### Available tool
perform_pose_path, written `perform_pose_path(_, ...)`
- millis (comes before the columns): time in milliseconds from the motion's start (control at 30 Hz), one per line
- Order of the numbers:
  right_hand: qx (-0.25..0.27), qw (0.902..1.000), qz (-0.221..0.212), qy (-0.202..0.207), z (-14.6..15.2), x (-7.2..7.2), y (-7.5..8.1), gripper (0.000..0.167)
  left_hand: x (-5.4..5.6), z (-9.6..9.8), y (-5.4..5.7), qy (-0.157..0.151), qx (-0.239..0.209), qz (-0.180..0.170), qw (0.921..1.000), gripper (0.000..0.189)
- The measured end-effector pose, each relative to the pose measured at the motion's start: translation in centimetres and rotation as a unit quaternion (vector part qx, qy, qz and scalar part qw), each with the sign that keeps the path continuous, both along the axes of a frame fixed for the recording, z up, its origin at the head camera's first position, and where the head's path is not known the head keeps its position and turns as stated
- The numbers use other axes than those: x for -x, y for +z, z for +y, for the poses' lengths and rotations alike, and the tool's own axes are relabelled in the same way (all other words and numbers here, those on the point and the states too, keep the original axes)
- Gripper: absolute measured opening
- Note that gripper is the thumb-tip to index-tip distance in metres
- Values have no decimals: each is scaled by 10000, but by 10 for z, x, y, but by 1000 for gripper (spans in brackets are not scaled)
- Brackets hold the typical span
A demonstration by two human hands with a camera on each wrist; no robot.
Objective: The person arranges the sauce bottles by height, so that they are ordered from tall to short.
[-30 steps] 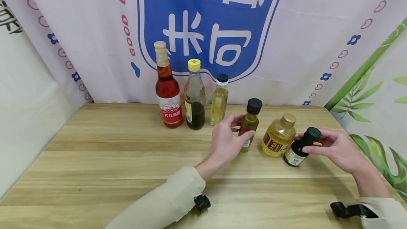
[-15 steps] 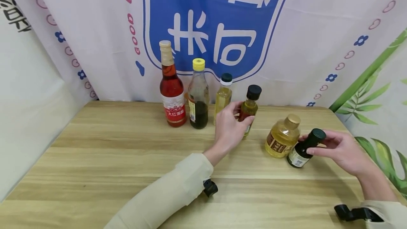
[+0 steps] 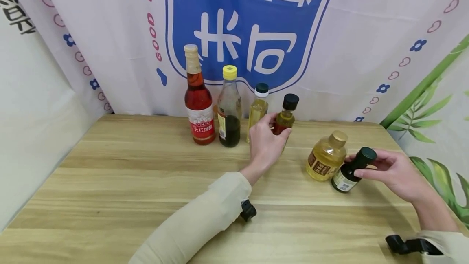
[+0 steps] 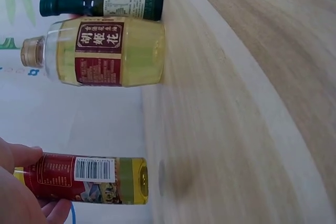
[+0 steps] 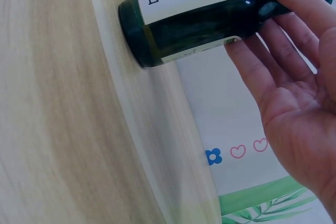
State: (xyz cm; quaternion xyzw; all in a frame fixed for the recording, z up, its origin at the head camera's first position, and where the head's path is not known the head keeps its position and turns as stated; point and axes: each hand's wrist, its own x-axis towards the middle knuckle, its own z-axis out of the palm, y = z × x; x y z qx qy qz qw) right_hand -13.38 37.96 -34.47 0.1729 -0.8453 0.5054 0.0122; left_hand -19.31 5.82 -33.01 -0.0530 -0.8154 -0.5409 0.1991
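My left hand grips a small black-capped oil bottle with a red label and barcode. In the left wrist view its base hangs slightly above the table. Just left of that bottle stands a slim bottle of pale yellow oil with a dark green cap, partly hidden by the hand. My right hand holds a small dark green bottle by its neck, thumb on the near side. This bottle leans in the head view, close beside a squat bottle of golden oil with a brown label.
Farther left along the back stand a tall red vinegar bottle and a yellow-capped bottle part full of dark liquid. The wooden table meets a printed white curtain behind. A leaf-patterned cloth hangs at the right.
My left hand has carried the black-capped oil bottle back toward the curtain, beside the slim yellow oil bottle. My right hand stays on the dark green bottle; the head view has shifted slightly.
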Motion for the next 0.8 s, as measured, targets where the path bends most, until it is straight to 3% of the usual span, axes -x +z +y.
perform_pose_path(800,326,9994,-97,43,1,1,0,39,12,12,-8,458,-83,-291,9985,43)
